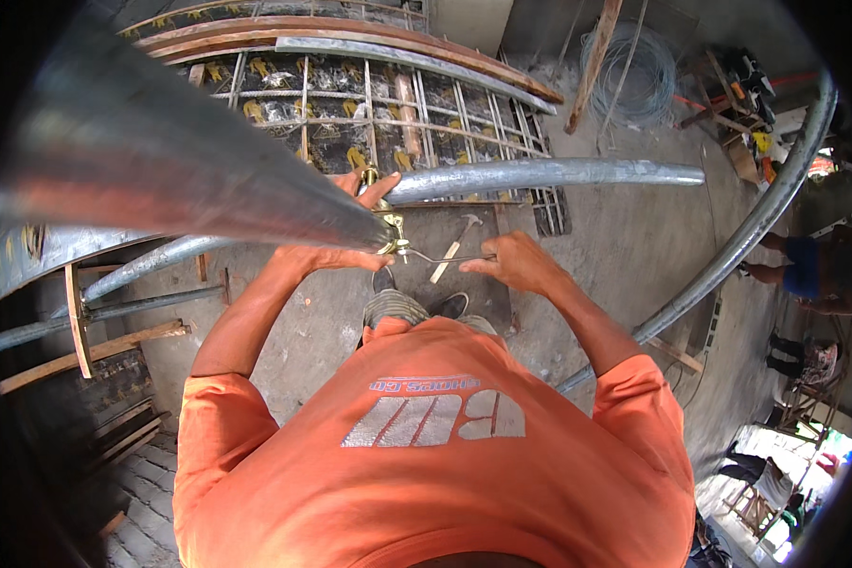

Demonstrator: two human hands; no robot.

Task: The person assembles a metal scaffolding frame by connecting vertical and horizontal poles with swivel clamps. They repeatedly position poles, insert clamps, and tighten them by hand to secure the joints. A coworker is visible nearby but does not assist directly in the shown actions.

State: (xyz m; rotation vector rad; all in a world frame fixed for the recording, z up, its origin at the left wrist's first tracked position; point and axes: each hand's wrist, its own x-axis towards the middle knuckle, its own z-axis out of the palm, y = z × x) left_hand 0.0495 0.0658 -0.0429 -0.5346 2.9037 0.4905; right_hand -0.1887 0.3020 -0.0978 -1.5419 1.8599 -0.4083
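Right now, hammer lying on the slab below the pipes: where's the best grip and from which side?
Take the hammer by the free lower end of its pale wooden handle, coming from the person's side. It lies flat on the concrete with its metal head pointing away, toward the rebar grid, so the handle end sits nearest. Both hands, left hand and right hand, are busy at the pipe clamp.
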